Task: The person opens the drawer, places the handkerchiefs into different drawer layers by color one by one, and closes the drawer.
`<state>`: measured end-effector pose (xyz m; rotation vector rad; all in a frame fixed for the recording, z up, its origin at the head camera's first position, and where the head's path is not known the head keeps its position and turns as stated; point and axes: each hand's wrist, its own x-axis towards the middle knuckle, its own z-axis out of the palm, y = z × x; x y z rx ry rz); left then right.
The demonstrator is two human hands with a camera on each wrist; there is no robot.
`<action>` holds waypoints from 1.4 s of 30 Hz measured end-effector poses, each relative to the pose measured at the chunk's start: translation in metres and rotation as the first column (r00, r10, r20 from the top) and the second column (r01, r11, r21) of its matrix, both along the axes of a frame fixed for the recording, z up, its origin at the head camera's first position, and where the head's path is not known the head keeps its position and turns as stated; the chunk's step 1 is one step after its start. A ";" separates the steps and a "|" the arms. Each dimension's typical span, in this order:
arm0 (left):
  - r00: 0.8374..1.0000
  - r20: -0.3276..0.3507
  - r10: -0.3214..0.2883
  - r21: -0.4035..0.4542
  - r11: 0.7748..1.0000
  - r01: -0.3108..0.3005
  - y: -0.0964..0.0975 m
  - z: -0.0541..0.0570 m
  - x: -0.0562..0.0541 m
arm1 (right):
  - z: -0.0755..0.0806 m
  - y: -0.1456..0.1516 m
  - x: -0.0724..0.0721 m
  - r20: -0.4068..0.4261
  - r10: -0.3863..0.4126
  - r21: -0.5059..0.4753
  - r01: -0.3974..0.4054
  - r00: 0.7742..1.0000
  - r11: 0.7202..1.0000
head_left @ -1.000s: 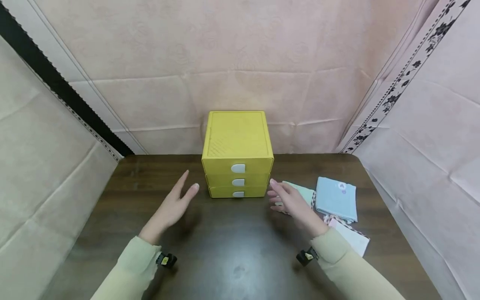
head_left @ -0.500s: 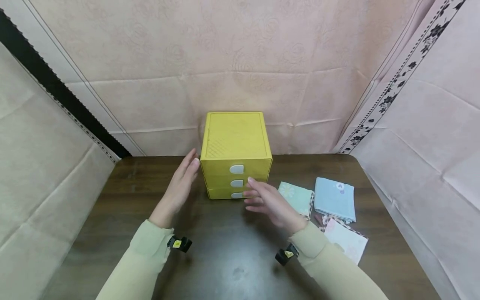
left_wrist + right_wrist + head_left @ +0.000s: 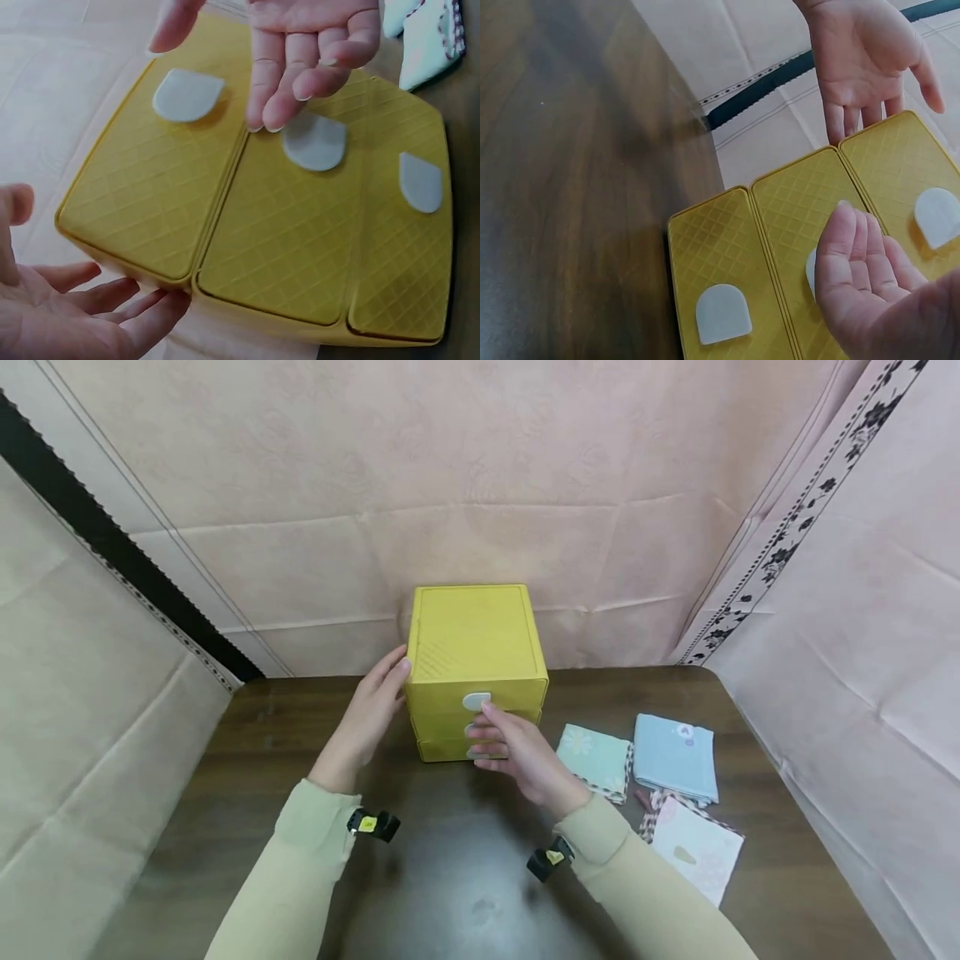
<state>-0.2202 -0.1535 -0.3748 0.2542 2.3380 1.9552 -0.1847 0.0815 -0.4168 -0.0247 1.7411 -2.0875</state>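
Observation:
A yellow drawer box point(image 3: 480, 635) with three stacked drawers stands at the back of the table, all its drawers closed. Each drawer has a pale rounded pull tab; the top tab point(image 3: 476, 700) shows best from the head. Against the box's left side, my left hand point(image 3: 367, 714) rests its extended fingertips, thumb apart near the front edge. My right hand point(image 3: 525, 760) hovers before the drawer fronts, its thumb by the top tab and its loosely bent fingers over the lower ones. In the right wrist view that hand partly covers the middle tab point(image 3: 810, 271). Neither hand holds anything.
To the right on the dark wooden table point(image 3: 450, 860) lie folded cloths: a mint green one point(image 3: 594, 756), a light blue one point(image 3: 673, 756) and a white one with a checked edge point(image 3: 693, 847). Pale fabric walls point(image 3: 300, 568) enclose the table at the back and sides.
My left hand has moved forward and right until its fingers meet the box's side. My right hand has shifted left, from beside the mint cloth to the drawer fronts.

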 end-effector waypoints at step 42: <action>0.988 0.085 0.127 0.156 0.978 -0.139 0.005 -0.008 -0.023 | 0.006 -0.021 -0.012 0.066 -0.248 -0.048 0.252 0.966 0.967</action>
